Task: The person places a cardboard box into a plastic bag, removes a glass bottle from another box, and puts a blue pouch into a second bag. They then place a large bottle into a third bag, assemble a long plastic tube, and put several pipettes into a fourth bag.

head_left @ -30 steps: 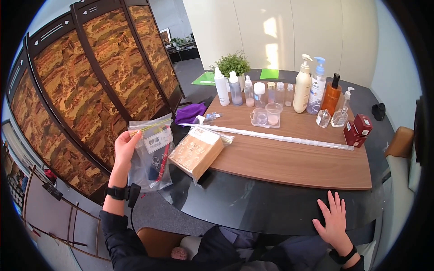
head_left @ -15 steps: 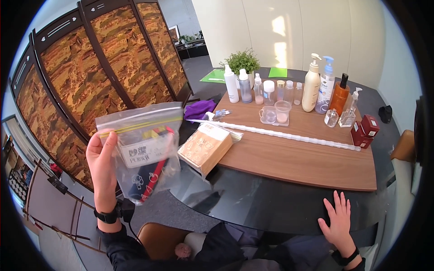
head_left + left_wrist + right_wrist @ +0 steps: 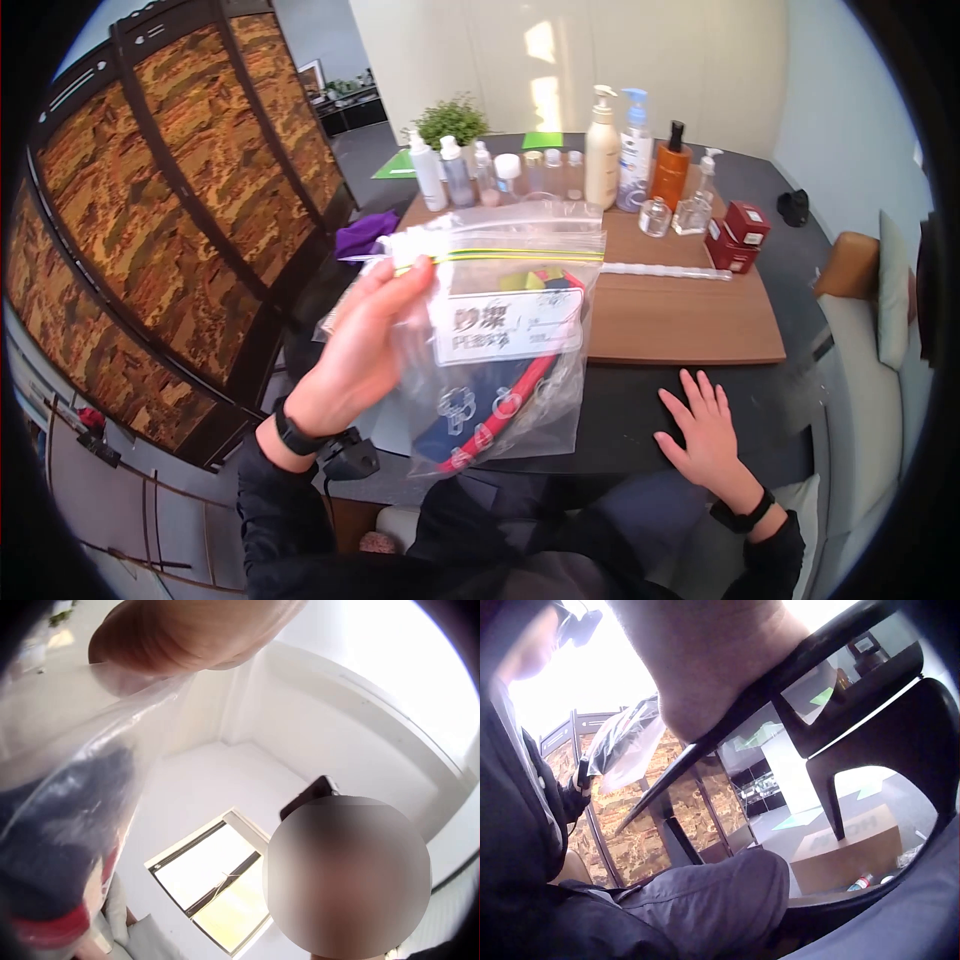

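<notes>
In the head view a clear zip bag [image 3: 510, 350] with a white label and a yellow-green seal hangs upright in front of the person. The left hand [image 3: 365, 345] pinches its upper left edge between thumb and fingers. Inside lies a dark blue item with red trim and white prints. The bag [image 3: 60, 817] fills the left of the left wrist view, below the left hand [image 3: 191, 634]. The right hand [image 3: 702, 430] rests with spread fingers on the black table [image 3: 640, 400], near its front edge, holding nothing.
Several bottles, among them a cream pump bottle [image 3: 601, 150], stand along the back of the wooden board [image 3: 690, 330]. Red boxes [image 3: 737, 238] stand at its right, a purple cloth [image 3: 365, 236] at its left. A cardboard box [image 3: 855, 851] shows in the right wrist view.
The left hand has carried the zip bag up and to the right, over the table's front, hiding most of the brown package. The right hand stays resting on the table while the view has shifted.
</notes>
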`<state>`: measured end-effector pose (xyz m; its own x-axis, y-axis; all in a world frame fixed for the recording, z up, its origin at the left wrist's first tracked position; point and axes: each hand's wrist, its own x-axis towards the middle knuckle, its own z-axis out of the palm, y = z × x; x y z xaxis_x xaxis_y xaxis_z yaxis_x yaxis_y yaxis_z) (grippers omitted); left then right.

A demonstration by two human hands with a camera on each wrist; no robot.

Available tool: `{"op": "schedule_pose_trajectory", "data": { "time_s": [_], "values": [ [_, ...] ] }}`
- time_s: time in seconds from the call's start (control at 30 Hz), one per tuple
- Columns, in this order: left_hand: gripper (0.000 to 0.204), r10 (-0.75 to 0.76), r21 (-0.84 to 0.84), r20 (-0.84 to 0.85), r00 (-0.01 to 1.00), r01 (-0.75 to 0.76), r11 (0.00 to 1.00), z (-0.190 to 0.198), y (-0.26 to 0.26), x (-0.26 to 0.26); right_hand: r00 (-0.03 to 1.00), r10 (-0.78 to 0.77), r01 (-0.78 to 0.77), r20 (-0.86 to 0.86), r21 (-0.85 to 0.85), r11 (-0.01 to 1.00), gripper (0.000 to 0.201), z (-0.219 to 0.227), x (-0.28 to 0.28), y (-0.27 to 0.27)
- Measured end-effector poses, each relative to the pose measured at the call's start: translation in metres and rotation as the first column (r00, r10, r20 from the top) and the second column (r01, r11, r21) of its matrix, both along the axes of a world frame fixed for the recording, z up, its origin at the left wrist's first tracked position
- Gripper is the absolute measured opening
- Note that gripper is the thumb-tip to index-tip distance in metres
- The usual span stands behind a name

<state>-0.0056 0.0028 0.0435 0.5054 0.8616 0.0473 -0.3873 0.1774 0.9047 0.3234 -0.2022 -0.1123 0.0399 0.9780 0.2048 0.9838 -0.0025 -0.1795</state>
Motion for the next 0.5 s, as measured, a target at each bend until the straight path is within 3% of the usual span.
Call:
{"op": "schedule_pose_trajectory", "data": {
  "time_s": [0.1, 0.27, 0.5],
  "values": [
    [0.020, -0.023, -0.069, -0.118, 0.993, 0.015, 0.998, -0.034, 0.025, 0.033, 1.000, 0.005, -0.005, 0.020, 0.011, 1.000, 0.059, 0.000, 0.001, -0.001],
    [0.023, 0.001, -0.003, -0.389, 0.921, -0.003, 1.000, -0.075, 0.081, 0.041, 1.000, 0.010, -0.010, 0.030, 0.018, 1.000, 0.058, -0.002, 0.001, -0.001],
    [0.023, 0.044, 0.001, -0.409, 0.911, -0.047, 0.999, -0.057, 0.077, 0.033, 1.000, 0.000, -0.001, 0.023, 0.009, 1.000, 0.058, -0.001, 0.000, 0.000]
  ]
}}
